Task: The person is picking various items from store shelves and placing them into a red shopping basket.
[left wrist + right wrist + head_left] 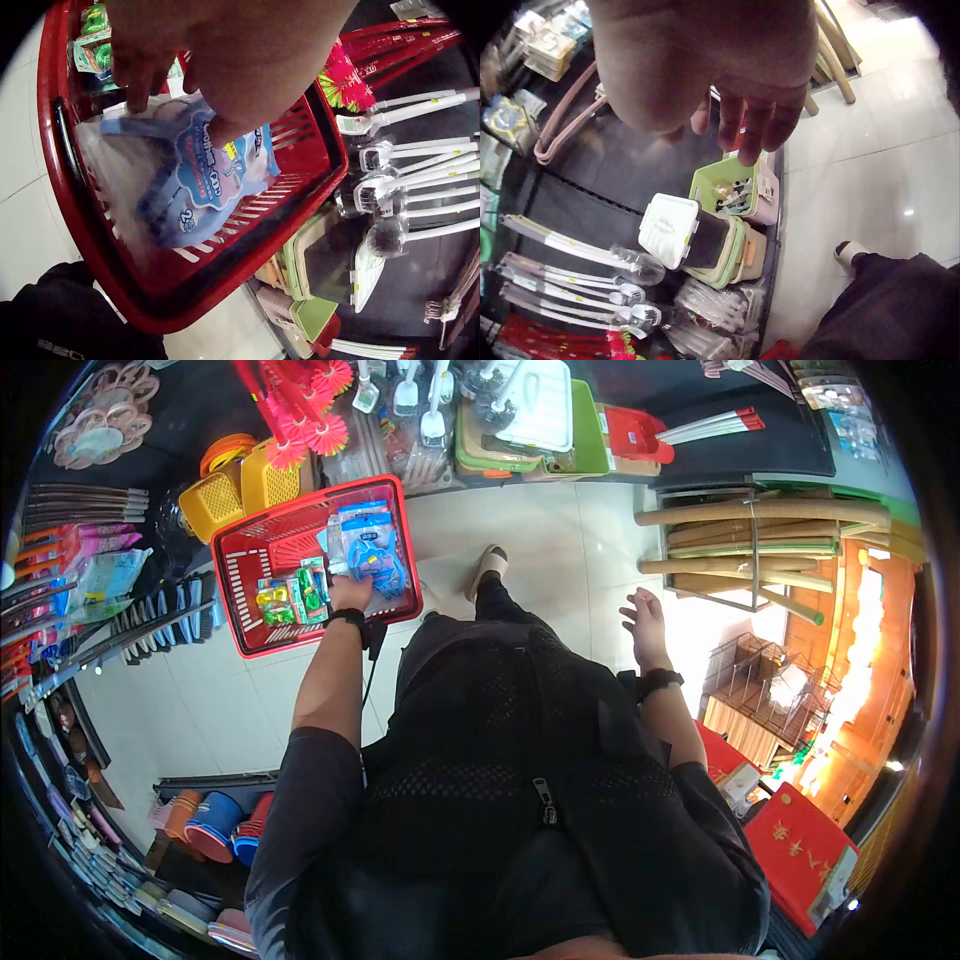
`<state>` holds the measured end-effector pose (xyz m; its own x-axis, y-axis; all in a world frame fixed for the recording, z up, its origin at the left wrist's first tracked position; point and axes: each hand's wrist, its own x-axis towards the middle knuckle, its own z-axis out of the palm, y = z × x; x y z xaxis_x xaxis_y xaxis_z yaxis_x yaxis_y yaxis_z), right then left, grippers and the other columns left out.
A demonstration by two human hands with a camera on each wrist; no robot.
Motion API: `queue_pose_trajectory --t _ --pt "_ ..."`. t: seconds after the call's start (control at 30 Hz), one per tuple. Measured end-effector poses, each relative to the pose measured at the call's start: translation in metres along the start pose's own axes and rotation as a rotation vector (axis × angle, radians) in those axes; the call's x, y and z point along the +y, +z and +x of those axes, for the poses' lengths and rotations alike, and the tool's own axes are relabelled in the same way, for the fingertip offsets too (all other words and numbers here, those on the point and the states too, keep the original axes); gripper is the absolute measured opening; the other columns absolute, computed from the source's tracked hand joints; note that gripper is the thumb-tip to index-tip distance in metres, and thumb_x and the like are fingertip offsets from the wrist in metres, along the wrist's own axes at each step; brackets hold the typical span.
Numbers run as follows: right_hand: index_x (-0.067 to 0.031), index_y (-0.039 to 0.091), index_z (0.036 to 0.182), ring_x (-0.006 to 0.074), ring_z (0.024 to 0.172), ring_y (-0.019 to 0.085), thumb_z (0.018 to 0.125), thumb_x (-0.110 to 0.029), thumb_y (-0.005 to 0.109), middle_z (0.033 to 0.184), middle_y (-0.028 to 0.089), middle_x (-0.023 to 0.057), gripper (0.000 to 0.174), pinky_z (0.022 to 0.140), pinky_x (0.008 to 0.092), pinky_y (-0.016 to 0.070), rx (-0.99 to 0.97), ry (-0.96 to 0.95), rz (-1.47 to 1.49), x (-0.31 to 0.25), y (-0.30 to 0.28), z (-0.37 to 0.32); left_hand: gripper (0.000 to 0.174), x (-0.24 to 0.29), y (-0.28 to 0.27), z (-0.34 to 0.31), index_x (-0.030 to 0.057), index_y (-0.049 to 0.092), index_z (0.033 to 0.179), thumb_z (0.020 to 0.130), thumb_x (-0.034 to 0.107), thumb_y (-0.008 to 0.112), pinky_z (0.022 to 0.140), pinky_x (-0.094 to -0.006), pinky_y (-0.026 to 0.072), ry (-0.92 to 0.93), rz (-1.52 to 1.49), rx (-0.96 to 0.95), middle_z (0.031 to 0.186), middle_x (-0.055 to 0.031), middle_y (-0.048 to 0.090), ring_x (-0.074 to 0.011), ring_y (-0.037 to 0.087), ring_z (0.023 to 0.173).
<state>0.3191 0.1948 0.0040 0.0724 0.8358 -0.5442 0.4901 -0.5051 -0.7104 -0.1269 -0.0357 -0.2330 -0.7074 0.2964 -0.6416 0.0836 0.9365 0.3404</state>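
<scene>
A red shopping basket [270, 520] with slotted sides is at the left front. My left hand [349, 594] reaches into it and pinches the edge of a clear-bagged pack [202, 161] with blue curved pieces and a printed label. The thumb [225, 130] lies across the label, and the fingers stand at the bag's top edge. Beside the hand in the basket are small carded packs with green and yellow items [292, 597]. My right hand [646, 628] hangs in the air to the right, fingers loosely bent, holding nothing.
Dish brushes with white handles [433, 410] and red-handled pink brushes [310, 435] line the shelf ahead. Yellow baskets [213, 506] and a green bin [590, 430] stand there too. Rolled mats [760, 512] fill a rack at right. Buckets [212, 826] stand behind at left.
</scene>
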Motion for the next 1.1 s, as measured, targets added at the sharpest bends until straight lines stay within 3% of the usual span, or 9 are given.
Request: queue_pose_trajectory --t 0.27,0.37,0.43,0.63,0.77,0.83,0.87,0.9,1.1 --pt "-0.0133 0.047 0.121 0.0164 0.092 0.056 0.094 -0.031 0.05 0.11 0.054 0.0042 0.032 0.077 0.0326 0.0438 -0.003 -0.005 -0.004 -0.002 0.003 -0.005 0.062 -0.003 0.002 0.003 -0.0063 0.06 0.101 0.07 0.047 0.071 0.087 -0.0448 0.0481 -0.016 -0.044 0.082 0.104 -0.0277 0.062 -0.0392 0.06 0.101" --pt "-0.013 0.047 0.12 0.016 0.092 0.056 0.094 -0.031 0.05 0.11 0.054 0.0037 0.032 0.077 0.0326 0.0439 -0.004 -0.018 -0.019 -0.003 0.006 -0.008 0.061 -0.003 -0.003 0.005 -0.0049 0.065 0.097 0.073 0.051 0.067 0.086 -0.045 0.0479 0.069 -0.014 -0.052 0.1 -0.0273 0.063 -0.0386 0.061 0.099" --pt "-0.0127 0.047 0.12 0.0154 0.091 0.056 0.094 -0.03 0.05 0.11 0.054 0.0034 0.032 0.076 0.032 0.0439 -0.009 -0.023 -0.018 -0.004 0.01 -0.008 0.054 0.0 -0.008 0.002 -0.0038 0.065 0.1 0.076 0.044 0.068 0.08 -0.0434 0.0489 0.085 0.015 -0.054 0.097 -0.0234 0.066 -0.0366 0.063 0.095" --pt "-0.0126 0.047 0.12 0.0143 0.089 0.056 0.094 -0.029 0.049 0.108 0.055 0.0033 0.031 0.074 0.0304 0.0441 -0.036 -0.031 -0.001 -0.006 0.016 -0.01 0.046 -0.014 0.0 -0.003 -0.0027 0.064 0.103 0.078 0.036 0.068 0.079 -0.039 0.049 0.131 -0.276 -0.127 0.095 -0.0215 0.066 -0.0316 0.065 0.088" --pt "-0.0125 0.047 0.12 0.0139 0.088 0.056 0.094 -0.028 0.049 0.107 0.055 0.0033 0.03 0.073 0.0296 0.0441 -0.054 -0.03 -0.002 -0.005 0.026 -0.005 0.041 -0.025 -0.014 -0.017 -0.0016 0.066 0.099 0.077 0.033 0.068 0.079 -0.04 0.0485 0.184 -0.261 -0.062 0.093 -0.0195 0.067 -0.0316 0.065 0.088" --pt "-0.0123 0.047 0.121 0.0135 0.087 0.056 0.095 -0.028 0.049 0.108 0.056 0.0033 0.03 0.072 0.0288 0.0442 -0.081 -0.055 0.014 -0.006 0.031 -0.003 0.039 -0.047 -0.008 -0.008 -0.0018 0.066 0.098 0.078 0.031 0.068 0.075 -0.0377 0.0489 0.194 -0.534 -0.083 0.09 -0.0177 0.068 -0.0288 0.066 0.084" --pt "-0.0123 0.047 0.121 0.0135 0.087 0.056 0.095 -0.028 0.049 0.108 0.056 0.0033 0.03 0.072 0.0288 0.0442 -0.089 -0.062 0.017 -0.008 0.034 -0.001 0.037 -0.057 -0.01 -0.005 -0.0024 0.066 0.097 0.079 0.03 0.068 0.073 -0.0366 0.0488 0.175 -0.466 -0.072 0.088 -0.0171 0.068 -0.0267 0.066 0.08" --pt "-0.012 0.047 0.121 0.0133 0.087 0.057 0.095 -0.027 0.049 0.108 0.056 0.0034 0.031 0.072 0.0285 0.0443 -0.104 -0.064 0.025 -0.009 0.038 0.001 0.026 -0.052 -0.026 -0.022 -0.0001 0.064 0.096 0.085 0.023 0.066 0.061 -0.0278 0.045 0.236 -0.521 -0.08 0.081 -0.0056 0.065 -0.0119 0.057 0.067" --pt "-0.0095 0.046 0.124 0.0129 0.084 0.057 0.095 -0.027 0.049 0.106 0.058 0.0042 0.034 0.07 0.0272 0.0447 -0.206 -0.128 0.076 -0.034 0.06 0.003 0.019 -0.054 -0.078 -0.07 0.0043 0.062 0.098 0.086 0.018 0.065 0.06 -0.0233 0.0416 0.222 -0.765 -0.19 0.075 0.0023 0.058 -0.0073 0.052 0.065"
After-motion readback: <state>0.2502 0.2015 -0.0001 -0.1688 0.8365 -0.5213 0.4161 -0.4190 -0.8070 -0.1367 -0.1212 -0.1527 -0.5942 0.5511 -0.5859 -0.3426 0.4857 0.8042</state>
